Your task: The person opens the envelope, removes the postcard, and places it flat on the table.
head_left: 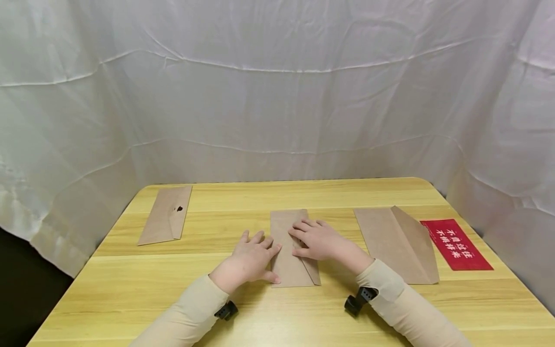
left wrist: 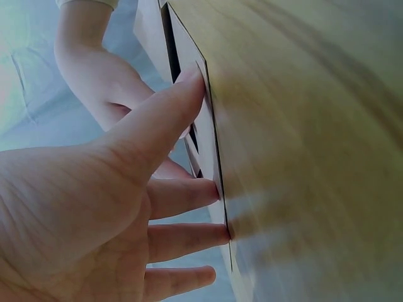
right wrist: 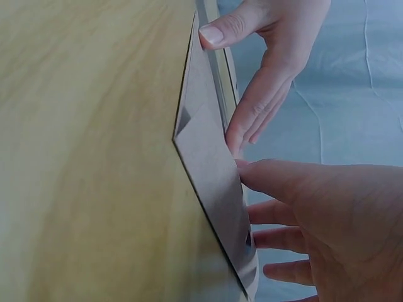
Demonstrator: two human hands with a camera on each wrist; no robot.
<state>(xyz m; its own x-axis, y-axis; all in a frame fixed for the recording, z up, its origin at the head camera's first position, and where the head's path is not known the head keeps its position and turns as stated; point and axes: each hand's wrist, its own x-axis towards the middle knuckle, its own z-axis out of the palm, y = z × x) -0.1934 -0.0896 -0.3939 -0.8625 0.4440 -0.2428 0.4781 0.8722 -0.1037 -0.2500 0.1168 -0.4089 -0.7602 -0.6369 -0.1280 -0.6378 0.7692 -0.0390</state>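
A brown paper envelope [head_left: 286, 270] lies on the table in the middle of the head view, its flap [head_left: 310, 270] folded over along the right side. At the envelope's left edge, my left hand [head_left: 252, 258] has its fingers spread, with thumb and fingertips touching the paper. My right hand [head_left: 320, 242] rests its fingertips on the flap, fingers fairly straight. In the right wrist view the flap [right wrist: 211, 167] stands slightly raised at one corner. The left wrist view shows the left thumb [left wrist: 179, 97] on the envelope near its edge. Part of the flap is hidden under the right hand.
Right of the hands lies another brown envelope [head_left: 381, 229] with its flap unfolded. Beside it is a red card [head_left: 472, 258] with white characters. A closed brown envelope [head_left: 162, 217] with a dark mark lies at the left. White curtains [head_left: 277, 106] surround the wooden table [head_left: 130, 279].
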